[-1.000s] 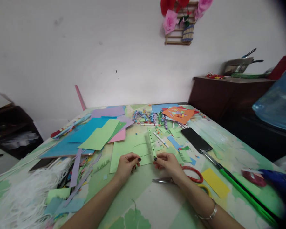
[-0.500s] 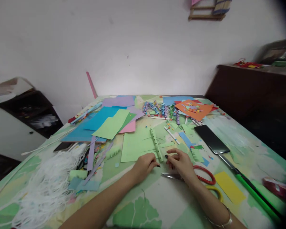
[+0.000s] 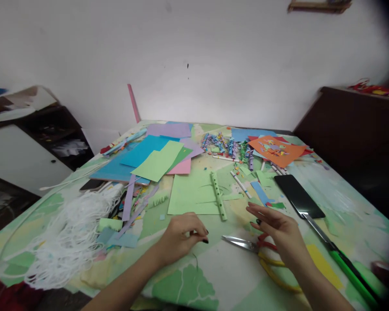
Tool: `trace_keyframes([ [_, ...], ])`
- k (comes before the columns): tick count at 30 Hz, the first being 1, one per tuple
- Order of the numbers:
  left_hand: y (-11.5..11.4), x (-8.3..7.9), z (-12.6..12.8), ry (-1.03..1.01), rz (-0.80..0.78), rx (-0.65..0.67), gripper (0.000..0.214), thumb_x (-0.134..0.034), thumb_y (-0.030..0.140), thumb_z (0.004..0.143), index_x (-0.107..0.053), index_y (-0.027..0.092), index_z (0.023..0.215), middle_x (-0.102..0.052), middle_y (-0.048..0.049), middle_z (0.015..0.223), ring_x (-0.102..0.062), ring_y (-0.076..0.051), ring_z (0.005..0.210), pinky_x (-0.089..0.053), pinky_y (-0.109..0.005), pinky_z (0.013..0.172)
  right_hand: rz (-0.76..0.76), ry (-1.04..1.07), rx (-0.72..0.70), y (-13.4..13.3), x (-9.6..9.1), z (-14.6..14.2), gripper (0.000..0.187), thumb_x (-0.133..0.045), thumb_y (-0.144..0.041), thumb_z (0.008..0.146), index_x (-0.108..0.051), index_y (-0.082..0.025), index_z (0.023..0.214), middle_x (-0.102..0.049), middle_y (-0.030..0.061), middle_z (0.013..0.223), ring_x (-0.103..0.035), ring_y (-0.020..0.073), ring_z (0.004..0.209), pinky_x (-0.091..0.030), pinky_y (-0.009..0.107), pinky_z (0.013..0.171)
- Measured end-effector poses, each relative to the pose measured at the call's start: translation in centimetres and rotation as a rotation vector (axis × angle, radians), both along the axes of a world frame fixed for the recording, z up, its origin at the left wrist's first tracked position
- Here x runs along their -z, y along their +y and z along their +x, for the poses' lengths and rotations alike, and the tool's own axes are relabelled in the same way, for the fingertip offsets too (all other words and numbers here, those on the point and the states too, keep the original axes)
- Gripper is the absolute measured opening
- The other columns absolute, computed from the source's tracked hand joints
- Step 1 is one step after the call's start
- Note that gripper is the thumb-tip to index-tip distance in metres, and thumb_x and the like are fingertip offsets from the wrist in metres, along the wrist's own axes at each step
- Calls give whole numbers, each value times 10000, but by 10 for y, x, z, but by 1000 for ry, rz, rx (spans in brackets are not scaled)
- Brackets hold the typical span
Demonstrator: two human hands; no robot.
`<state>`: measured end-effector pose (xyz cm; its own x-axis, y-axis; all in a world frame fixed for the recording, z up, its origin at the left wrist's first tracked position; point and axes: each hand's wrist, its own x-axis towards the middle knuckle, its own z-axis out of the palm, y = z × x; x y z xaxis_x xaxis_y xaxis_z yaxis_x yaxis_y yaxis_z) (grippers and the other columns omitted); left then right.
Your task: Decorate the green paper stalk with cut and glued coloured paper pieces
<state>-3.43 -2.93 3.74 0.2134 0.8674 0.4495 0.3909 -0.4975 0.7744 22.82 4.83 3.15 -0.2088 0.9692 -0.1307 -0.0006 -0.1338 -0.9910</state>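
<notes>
1. Over the near part of the surface [image 3: 228,280], the left hand [image 3: 184,236] is narrow, with thumb and fingertips drawn together. No item shows between them, though something very thin could be hidden there.

2. To the other side, the right hand [image 3: 280,229] is wide, thumb apart from the fingers and nothing in its grasp. It is just beside the scissors [image 3: 241,243] and covers part of their red and yellow handles; whether it touches them, I cannot tell.

3. Between and beyond both hands, the pale green dotted paper tube [image 3: 218,196] lies on its side near the right edge of the light green sheet [image 3: 188,194], its near end past that sheet's front edge. Neither hand touches it.

4. That tube could roll, since it is round and nothing visible props it; a knock from a sleeve or knuckle would probably be enough. Squeezed hard, the thin paper would likely crease.

5. The scissor blades point toward the left hand, so a careless sweep of that hand could meet the tip.

6. Further right, the green-handled knife [image 3: 353,272] has its blade end at the black phone [image 3: 298,196]; a bump from the right forearm might drag metal over the screen.
</notes>
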Motion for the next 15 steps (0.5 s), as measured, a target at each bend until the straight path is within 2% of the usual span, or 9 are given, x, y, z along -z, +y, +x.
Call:
trace_keyframes([
  [2,-9,-3,-11,31,-79,-57,159,-535,132,855,-680,181,811,-709,-40,750,-637,-127,730,-485,-235,679,28,-54,1,-2,-13,13,290,-719,-225,587,-737,-241,876,-661,79,1155,-553,302,1163,-570,336,811],
  [4,-14,-5,-23,68,-134,-118,213,-476,155,885,-684,189,859,-712,-44,794,-647,-125,730,-493,-222,648,76,-124,27,-5,-27,28,297,-734,-233,575,-745,-245,872,-672,76,1134,-546,297,1171,-541,338,883],
  [7,-16,-6,-38,171,-173,-166,193,-483,221,886,-674,198,895,-712,-46,838,-651,-128,719,-496,-205,588,120,-290,74,-12,-48,51,329,-757,-304,578,-751,-249,902,-670,77,1139,-565,308,1145,-537,339,894],
  [10,-10,-4,-51,332,-174,-198,194,-483,256,883,-651,208,968,-701,-56,929,-647,-133,734,-479,-186,507,129,-454,151,-20,-61,68,353,-751,-429,611,-753,-248,914,-684,76,1108,-617,302,1067,-531,345,904],
  [11,-6,-2,-55,387,-131,-223,198,-476,257,886,-645,212,979,-693,-59,966,-647,-142,780,-505,-205,562,122,-487,176,-23,-62,71,357,-739,-466,628,-753,-245,908,-697,78,1076,-638,297,1026,-531,352,904],
  [12,1,0,-60,452,-79,-244,203,-467,253,891,-642,217,986,-678,-64,1020,-641,-161,872,-531,-252,682,109,-501,184,-26,-61,72,363,-720,-498,650,-754,-238,900,-708,83,1040,-657,292,982,-535,359,895],
  [13,9,3,-64,522,-10,-274,199,-471,262,889,-643,218,980,-663,-70,1056,-623,-186,955,-520,-321,808,91,-496,178,-28,-58,71,375,-695,-527,674,-755,-227,891,-717,90,1004,-671,288,940,-546,366,872],
  [15,33,9,-73,670,83,-357,216,-474,263,884,-622,196,1026,-616,-106,1153,-563,-237,1083,-460,-420,931,61,-444,120,-29,-47,64,409,-653,-560,710,-756,-196,865,-723,113,966,-681,288,902,-566,365,822],
])
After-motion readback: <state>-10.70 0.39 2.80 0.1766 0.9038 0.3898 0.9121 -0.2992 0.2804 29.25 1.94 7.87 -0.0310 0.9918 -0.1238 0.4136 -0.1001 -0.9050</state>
